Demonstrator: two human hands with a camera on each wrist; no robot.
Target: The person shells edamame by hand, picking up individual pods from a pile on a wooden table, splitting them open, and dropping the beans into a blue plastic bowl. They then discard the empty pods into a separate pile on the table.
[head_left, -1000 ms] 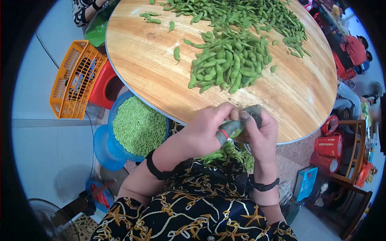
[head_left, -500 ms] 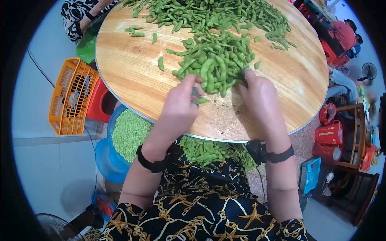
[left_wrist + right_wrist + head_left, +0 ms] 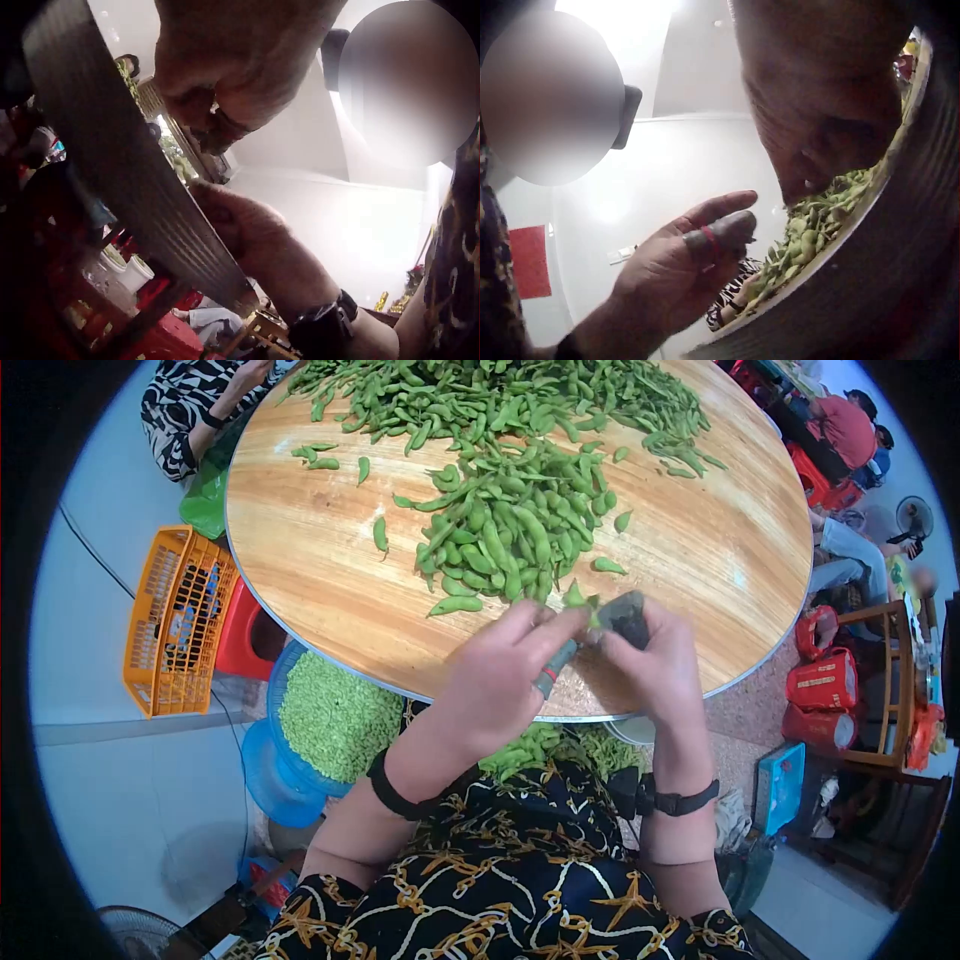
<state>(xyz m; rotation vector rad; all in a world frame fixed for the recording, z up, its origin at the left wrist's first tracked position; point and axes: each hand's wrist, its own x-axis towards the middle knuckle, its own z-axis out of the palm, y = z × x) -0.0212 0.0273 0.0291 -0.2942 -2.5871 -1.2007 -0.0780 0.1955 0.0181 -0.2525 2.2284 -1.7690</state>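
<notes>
Above the table's near edge my two hands meet at a green soybean pod (image 3: 577, 598). The right hand (image 3: 662, 655) pinches it between thumb and forefinger; a dark grey cover (image 3: 626, 617) sits over a fingertip. From the other side, the left hand (image 3: 500, 675) holds the pod with its fingertips, its fingers partly hiding it. A grey finger cover with a red band (image 3: 710, 241) shows on the left hand in the right wrist view. Just beyond the hands lies a heap of pods (image 3: 505, 525) on the wooden table (image 3: 310, 575).
A larger pile of pods (image 3: 470, 395) covers the far side. Below the table's left edge stands a blue basin of shelled beans (image 3: 340, 715), near a red stool (image 3: 240, 630) and an orange crate (image 3: 180, 620). More pods (image 3: 525, 748) lie at my lap. Another person's arm (image 3: 235, 390) shows at upper left.
Half a second ago both hands were at the front of the heap; they have drawn back toward me and come together with a pod. A few pods at the heap's near edge have shifted.
</notes>
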